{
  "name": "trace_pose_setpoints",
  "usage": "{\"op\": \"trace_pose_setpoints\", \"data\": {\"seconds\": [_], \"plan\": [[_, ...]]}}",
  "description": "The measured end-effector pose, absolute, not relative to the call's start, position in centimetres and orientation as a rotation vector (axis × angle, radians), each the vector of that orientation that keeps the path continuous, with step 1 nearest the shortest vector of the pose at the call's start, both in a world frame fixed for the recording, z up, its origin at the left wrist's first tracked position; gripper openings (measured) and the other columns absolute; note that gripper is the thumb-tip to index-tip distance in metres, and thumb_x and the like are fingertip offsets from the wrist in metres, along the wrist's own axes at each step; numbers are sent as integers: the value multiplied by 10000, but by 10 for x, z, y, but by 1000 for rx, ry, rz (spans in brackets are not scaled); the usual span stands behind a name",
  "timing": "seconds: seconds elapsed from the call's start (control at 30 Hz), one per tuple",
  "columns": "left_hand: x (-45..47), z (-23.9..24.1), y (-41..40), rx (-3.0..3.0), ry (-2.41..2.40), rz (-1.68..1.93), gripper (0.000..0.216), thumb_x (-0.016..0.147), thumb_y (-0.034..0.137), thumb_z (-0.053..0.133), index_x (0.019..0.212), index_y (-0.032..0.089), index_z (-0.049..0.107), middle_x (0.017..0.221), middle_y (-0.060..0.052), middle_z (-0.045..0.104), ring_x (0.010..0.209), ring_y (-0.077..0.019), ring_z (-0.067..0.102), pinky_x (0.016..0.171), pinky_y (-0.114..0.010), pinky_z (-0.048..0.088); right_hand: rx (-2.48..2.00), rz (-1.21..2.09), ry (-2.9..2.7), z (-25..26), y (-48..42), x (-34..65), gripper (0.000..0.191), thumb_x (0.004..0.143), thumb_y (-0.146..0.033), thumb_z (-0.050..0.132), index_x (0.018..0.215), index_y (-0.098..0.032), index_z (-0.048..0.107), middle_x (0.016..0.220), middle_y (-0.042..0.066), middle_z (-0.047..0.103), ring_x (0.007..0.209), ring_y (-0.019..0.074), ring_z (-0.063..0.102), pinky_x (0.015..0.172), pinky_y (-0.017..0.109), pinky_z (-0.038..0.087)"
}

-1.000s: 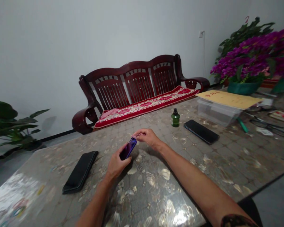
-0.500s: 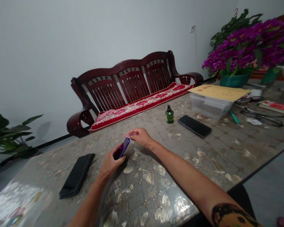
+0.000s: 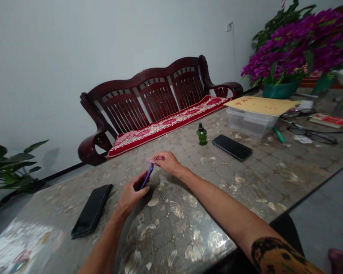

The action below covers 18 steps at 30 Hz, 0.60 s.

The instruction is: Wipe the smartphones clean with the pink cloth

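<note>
Purple glossy phone sits tilted up on edge just above the marbled brown-grey table, near the middle of its near half. I log the left hand as gripping it, fingers closed around the lower end. Right hand reaches in from the right with the forearm lying across the table; its fingers are pinched shut on a small pale pink tab right at the phone's upper end. Whether the tab touches the phone I cannot tell; it is too small and blurred. Left of the hands, a black flat phone lies face up near the table's far edge, apart from the left hand. Beyond the right hand stands a small green bottle with a dark cap, upright, and just beside it to the right lies a second black slab phone, flat. Further right I note a clear plastic box with a tan paper envelope resting on top. Behind the table, against the pale wall, stands a dark red carved wooden bench with a red patterned cushion.
</note>
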<state>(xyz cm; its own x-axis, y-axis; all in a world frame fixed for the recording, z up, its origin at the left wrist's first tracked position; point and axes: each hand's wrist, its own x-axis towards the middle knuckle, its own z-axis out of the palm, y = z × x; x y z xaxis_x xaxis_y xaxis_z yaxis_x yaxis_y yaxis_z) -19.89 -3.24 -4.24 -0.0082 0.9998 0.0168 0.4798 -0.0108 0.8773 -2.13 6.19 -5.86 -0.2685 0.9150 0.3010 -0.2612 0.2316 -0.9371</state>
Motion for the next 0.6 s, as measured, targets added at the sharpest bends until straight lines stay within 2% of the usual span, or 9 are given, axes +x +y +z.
{"op": "trace_pose_setpoints", "data": {"seconds": [0.2, 0.4, 0.6], "plan": [[-195, -36, -35, 1542, 1537, 993, 639, 615, 434, 797, 1179, 156, 684, 1064, -109, 764, 1073, -337, 689, 1000, -453, 508, -568, 1220, -1463, -46, 52, -17, 172, 742, -284, 727, 874, -196, 794, 892, 20, 671, 758, 133, 590, 688, 234, 448], [-199, -40, -40, 1492, 1488, 1024, 580, 637, 423, 797, 1136, 147, 691, 1091, -119, 756, 1080, -333, 685, 1002, -443, 505, -895, 998, -1526, -48, 54, -14, 101, 766, -198, 721, 834, -221, 792, 833, 21, 660, 776, 158, 594, 765, 280, 455], [-198, -48, -41, 1009, 1242, 1254, 572, 643, 436, 777, 1099, 101, 697, 1023, -144, 764, 1031, -327, 705, 971, -442, 535, -826, 1086, -1374, -51, 48, -22, 153, 776, -297, 707, 856, -192, 785, 821, 25, 680, 766, 163, 603, 722, 266, 465]]}}
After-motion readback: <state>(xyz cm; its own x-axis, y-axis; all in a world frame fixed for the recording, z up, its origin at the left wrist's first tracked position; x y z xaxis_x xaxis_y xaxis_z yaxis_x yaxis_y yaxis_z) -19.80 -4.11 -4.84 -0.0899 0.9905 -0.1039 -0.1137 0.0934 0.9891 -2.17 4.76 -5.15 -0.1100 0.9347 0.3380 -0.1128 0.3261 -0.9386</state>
